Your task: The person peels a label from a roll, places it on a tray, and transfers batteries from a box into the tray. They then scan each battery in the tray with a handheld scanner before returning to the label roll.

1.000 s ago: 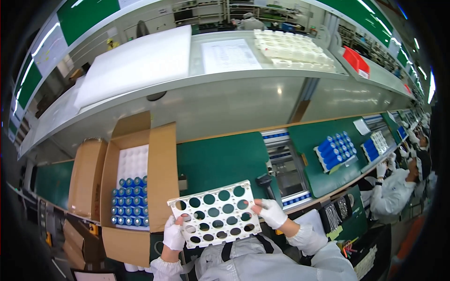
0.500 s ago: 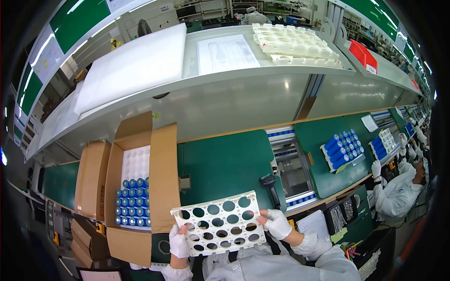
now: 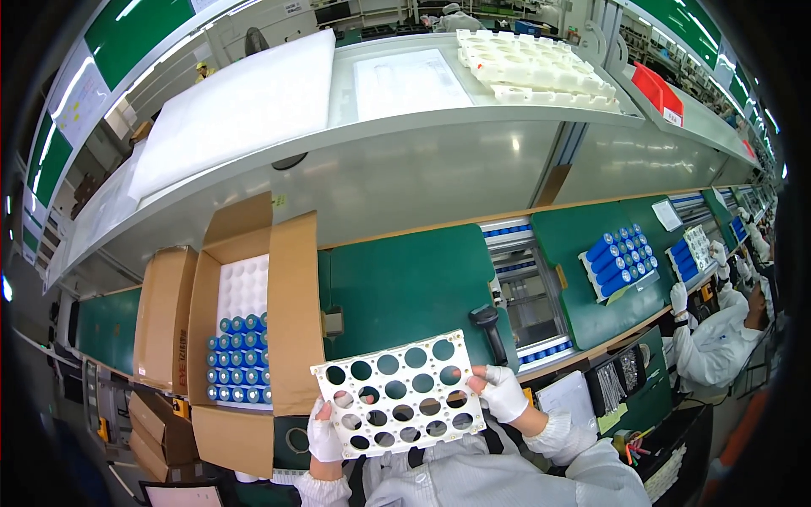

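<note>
Between my two gloved hands I hold a white plastic cell holder (image 3: pixel 407 384), a plate with rows of round holes, tilted up over the near edge of the bench. My left hand (image 3: pixel 323 433) grips its left edge, with fingertips showing through the holes. The right edge is gripped by my right hand (image 3: pixel 500 394), thumb and fingers bare at the tips. To the left, an open cardboard box (image 3: pixel 296 296) contains several upright blue cylindrical cells (image 3: pixel 239 358) in a white foam tray (image 3: pixel 243 287).
A barcode scanner (image 3: pixel 487 333) lies beside the roller conveyor (image 3: pixel 528 291). Blue cells stand in a holder (image 3: pixel 619 262) on the green board further right. Stacked white holders (image 3: pixel 536 68) rest on the shelf above. A co-worker (image 3: pixel 725 342) sits at the right.
The cell holder has tipped to face me more squarely, its upper edge rising. Both hands keep their grip. The whole view has shifted slightly.
</note>
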Demonstrator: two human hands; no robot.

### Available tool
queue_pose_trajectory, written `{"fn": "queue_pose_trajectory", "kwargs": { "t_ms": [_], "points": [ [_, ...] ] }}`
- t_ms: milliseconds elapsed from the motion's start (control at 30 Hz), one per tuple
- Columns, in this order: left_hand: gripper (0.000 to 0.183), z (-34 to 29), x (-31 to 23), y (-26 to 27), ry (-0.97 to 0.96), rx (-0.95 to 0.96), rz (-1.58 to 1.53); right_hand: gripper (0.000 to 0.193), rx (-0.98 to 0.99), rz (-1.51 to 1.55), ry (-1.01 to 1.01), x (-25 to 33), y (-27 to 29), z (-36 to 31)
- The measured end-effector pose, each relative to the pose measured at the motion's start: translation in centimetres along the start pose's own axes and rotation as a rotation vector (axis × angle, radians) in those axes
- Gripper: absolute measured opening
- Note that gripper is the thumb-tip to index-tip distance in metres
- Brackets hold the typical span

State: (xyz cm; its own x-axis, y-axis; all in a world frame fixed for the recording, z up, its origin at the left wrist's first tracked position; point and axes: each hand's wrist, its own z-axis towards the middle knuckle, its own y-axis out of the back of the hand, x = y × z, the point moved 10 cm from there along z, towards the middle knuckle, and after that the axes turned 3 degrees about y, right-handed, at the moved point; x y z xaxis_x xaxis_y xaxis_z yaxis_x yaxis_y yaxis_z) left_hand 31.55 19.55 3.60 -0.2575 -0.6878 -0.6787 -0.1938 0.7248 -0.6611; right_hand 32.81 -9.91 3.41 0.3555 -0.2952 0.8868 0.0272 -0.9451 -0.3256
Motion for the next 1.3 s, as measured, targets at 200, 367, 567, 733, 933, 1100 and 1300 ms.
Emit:
{"fn": "queue_pose_trajectory", "kwargs": {
  "t_ms": [200,367,567,733,933,1100,1300],
  "points": [
    [0.045,0.2,-0.4,-1.0,-0.009,0.050,0.012,0.027,-0.040,0.054,-0.034,0.0,0.0,0.5],
    [0.044,0.3,-0.4,-1.1,0.003,0.036,0.048,0.023,-0.082,0.059,-0.016,0.0,0.4,0.7],
    [0.043,0.3,0.2,-1.0,0.044,0.007,0.022,0.024,-0.142,0.076,-0.035,-0.1,0.5,0.5],
    [0.040,0.9,1.8,-0.7,0.145,0.008,-0.036,0.024,-0.158,0.049,0.037,-0.8,1.9,1.1],
    [0.037,1.4,2.7,-1.6,0.186,0.008,-0.042,0.027,-0.198,0.076,0.073,-1.2,4.0,1.6],
    [0.043,1.8,2.8,-3.1,0.224,0.107,-0.040,0.016,-0.192,-0.053,0.042,-1.3,5.1,2.2],
    [0.080,6.0,7.8,-2.7,0.552,0.188,0.069,0.019,-0.165,-0.367,0.231,-2.2,9.2,6.5]
  ]
}}
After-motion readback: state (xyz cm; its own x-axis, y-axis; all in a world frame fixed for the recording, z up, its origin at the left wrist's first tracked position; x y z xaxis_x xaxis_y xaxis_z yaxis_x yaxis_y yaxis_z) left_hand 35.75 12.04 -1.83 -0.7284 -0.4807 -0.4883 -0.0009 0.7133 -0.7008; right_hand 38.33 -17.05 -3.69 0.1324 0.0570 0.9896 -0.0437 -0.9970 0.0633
